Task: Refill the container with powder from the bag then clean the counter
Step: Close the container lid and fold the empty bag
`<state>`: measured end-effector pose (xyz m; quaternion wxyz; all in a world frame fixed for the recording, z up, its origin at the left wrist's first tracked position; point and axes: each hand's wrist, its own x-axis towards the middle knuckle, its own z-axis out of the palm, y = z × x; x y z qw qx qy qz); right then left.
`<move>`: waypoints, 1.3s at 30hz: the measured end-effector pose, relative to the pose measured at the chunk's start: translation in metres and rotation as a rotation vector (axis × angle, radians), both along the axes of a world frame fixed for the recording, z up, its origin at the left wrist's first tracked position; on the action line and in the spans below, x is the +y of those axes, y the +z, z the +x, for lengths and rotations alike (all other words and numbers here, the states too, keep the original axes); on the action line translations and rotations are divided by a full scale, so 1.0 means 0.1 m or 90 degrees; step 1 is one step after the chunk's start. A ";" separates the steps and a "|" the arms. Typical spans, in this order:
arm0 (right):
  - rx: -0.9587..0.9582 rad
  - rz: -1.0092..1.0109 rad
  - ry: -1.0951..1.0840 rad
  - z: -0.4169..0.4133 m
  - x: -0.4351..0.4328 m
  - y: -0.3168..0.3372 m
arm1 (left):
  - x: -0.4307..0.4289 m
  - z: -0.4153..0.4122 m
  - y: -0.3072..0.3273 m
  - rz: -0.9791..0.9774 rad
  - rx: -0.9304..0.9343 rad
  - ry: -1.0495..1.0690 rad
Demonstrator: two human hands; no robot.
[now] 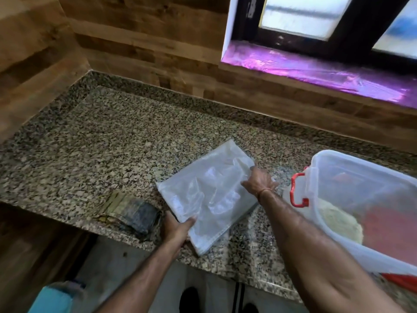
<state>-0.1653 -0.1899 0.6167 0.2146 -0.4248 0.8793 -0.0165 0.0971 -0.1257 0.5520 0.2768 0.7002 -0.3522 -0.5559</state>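
1. The bag [209, 195] lies on the counter [101, 143], close to its near edge, about midway across.
2. A folded cloth [133, 213] lies just left of the bag, at the near edge.
3. The container [334, 168] stands right of the bag, with powder [340, 222] in it.
4. A window sill [316, 68] runs behind, far right.

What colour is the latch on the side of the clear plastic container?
Red-orange; the latch on the container shows clearly in the head view.
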 end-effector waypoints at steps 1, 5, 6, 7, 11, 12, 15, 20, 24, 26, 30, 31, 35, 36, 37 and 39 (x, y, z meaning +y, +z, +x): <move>-0.005 0.009 0.015 0.02 0.06 -0.03 | 0.00 0.00 0.00 -0.017 -0.021 -0.007; 0.005 0.002 0.047 0.06 0.20 0.00 | -0.02 -0.03 0.05 -0.038 -0.128 -0.052; 0.001 -0.014 0.049 0.07 0.22 0.03 | -0.01 -0.05 0.11 -0.048 -0.149 -0.047; -0.008 -0.033 0.050 0.08 0.25 0.08 | 0.00 -0.08 0.18 -0.062 -0.175 -0.044; -0.075 -0.175 0.071 0.14 0.37 0.33 | 0.03 -0.21 0.48 -0.132 -0.296 -0.073; -0.092 -0.224 0.079 0.13 0.42 0.43 | 0.03 -0.28 0.59 -0.157 -0.299 -0.083; -0.130 -0.365 0.105 0.07 0.57 0.82 | -0.07 -0.48 0.90 -0.231 -0.248 -0.109; -0.111 -0.572 0.101 -0.37 0.98 1.46 | -0.09 -1.11 1.46 -0.390 -0.170 -0.156; -0.065 -0.651 0.052 -1.04 1.45 1.72 | 0.11 -1.81 1.86 -0.503 -0.199 -0.217; -0.033 -0.658 0.004 -1.42 1.73 1.74 | 0.30 -2.22 2.00 -0.548 -0.226 -0.257; 0.020 -0.628 -0.073 -2.26 2.35 1.60 | 0.85 -3.14 2.11 -0.628 -0.260 -0.344; 0.025 -0.608 -0.099 -2.49 2.51 1.54 | 1.00 -3.39 2.10 -0.628 -0.257 -0.376; 0.039 -0.466 -0.218 -3.33 3.10 1.13 | 1.45 -4.24 1.94 -0.519 -0.284 -0.560; 0.031 -0.414 -0.244 -3.53 3.27 0.99 | 1.57 -4.43 1.88 -0.487 -0.288 -0.602; 0.017 -0.362 -0.266 -3.72 3.44 0.84 | 1.67 -4.59 1.81 -0.465 -0.294 -0.632; -0.009 -0.250 -0.307 -3.99 3.70 0.56 | 1.77 -4.74 1.71 -0.453 -0.322 -0.648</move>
